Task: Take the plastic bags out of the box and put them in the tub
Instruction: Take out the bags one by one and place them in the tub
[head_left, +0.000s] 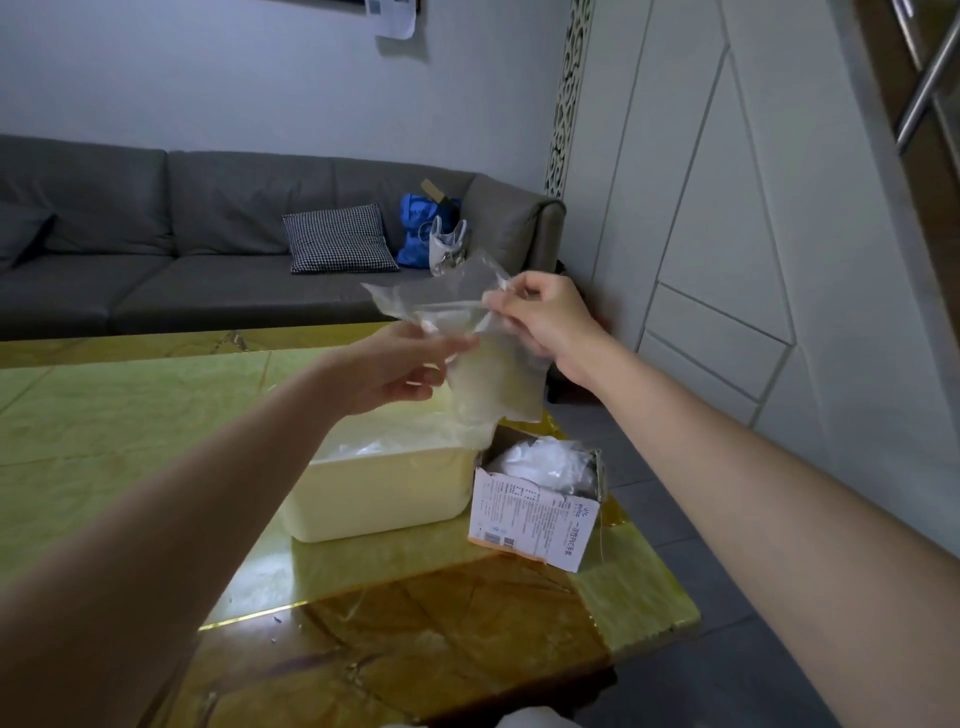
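Pinching 1 clear plastic bag (467, 332) between our left hand (400, 369) and right hand (545, 322), we partly hide the tub (374, 493) left of the box (535, 514).

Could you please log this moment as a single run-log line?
left hand: grips plastic bag | right hand: pinches it | bag: held above tub | box: open, more inside | table

I hold a clear, crumpled plastic bag (467, 332) up above my cream tub (374, 493), which already has clear plastic in it; just right of the tub stands the torn-open white box (530, 525), more bags (545, 462) bunched inside
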